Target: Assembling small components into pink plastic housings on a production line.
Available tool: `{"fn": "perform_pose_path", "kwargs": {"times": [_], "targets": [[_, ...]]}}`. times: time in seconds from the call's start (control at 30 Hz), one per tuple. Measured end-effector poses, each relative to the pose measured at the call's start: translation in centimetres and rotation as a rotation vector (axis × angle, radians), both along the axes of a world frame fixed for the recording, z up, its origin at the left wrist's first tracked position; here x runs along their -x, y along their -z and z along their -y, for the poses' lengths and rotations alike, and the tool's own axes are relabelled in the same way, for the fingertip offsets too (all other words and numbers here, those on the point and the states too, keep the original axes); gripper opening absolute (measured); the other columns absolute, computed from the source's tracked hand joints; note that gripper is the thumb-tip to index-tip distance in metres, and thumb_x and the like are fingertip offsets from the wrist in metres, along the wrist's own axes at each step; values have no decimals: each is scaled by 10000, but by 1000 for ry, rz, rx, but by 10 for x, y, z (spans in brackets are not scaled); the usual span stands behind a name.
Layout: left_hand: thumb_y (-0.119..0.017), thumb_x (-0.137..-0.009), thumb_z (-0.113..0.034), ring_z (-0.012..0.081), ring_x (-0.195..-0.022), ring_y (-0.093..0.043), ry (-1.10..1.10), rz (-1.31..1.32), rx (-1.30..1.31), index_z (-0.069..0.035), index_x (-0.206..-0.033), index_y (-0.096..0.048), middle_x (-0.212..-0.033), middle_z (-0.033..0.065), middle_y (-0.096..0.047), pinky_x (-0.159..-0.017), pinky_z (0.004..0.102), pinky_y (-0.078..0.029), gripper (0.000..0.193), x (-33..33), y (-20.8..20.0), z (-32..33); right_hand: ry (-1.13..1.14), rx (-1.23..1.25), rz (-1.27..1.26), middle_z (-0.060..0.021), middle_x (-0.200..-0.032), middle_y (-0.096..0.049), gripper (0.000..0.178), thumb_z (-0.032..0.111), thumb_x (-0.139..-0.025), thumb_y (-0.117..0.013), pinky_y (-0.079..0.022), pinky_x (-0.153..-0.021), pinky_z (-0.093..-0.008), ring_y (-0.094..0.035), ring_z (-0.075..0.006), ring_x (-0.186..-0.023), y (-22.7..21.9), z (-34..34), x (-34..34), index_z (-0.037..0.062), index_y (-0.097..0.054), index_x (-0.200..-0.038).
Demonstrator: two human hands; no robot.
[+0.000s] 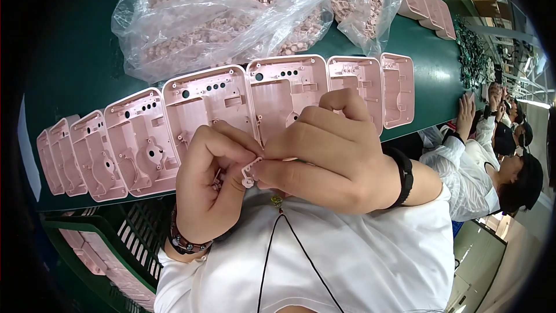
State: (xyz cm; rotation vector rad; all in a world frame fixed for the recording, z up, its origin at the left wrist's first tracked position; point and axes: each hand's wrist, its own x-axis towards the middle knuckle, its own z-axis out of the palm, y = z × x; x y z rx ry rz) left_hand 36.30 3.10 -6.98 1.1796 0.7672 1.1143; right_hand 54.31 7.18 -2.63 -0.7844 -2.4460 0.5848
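The person's left hand (200, 171) is curling inward and gripping a small pale-pink plastic bracket with a rounded end (250, 175) between thumb and fingers, with more little pink pieces showing inside its curled fingers. The right hand (336, 153) is closing its thumb and forefinger on the same bracket from the right, the two hands nearly meeting in front of the white shirt (359, 249). The bracket is sitting between their fingertips, just off the near edge of the dark-green tabletop (431, 75). Beyond the hands, a row of open pale-pink plastic housings (202, 113) is stretching from left to right, tilting toward the person. On the far side, a large clear plastic bag (202, 20) is holding many small pink parts. Near left, a green slatted plastic crate (139, 229) is standing below the tabletop. At right, a co-worker in white (469, 179) is resting a hand by the edge.
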Motion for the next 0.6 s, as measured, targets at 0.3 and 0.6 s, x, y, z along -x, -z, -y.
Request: {"fn": "perform_pose_path", "kwargs": {"times": [0.3, 0.6], "targets": [[-441, -932, -134, 52, -499, -374, -336, 179, -3, -15, -942, -382, -880, 99, -446, -458, 167, -316, 133, 24, 9, -8, 183, -240, 382, 32, -706, -508, 136, 150, -595, -698, -306, -659, -279, -501, -143, -672, -2, -64, -16, 128, -595, -681], [-271, -974, -369, 41, -432, -256, -346, 483, 54, -28, -949, -370, -781, 54, -360, -397, 185, -219, 356, 42, 11, -6, -67, -359, 596, -6, -791, -435, 87, 157, -661, -616, -351, -715, -294, -458, -160, -836, 44, -82, -13, 108, -578, -599]]}}
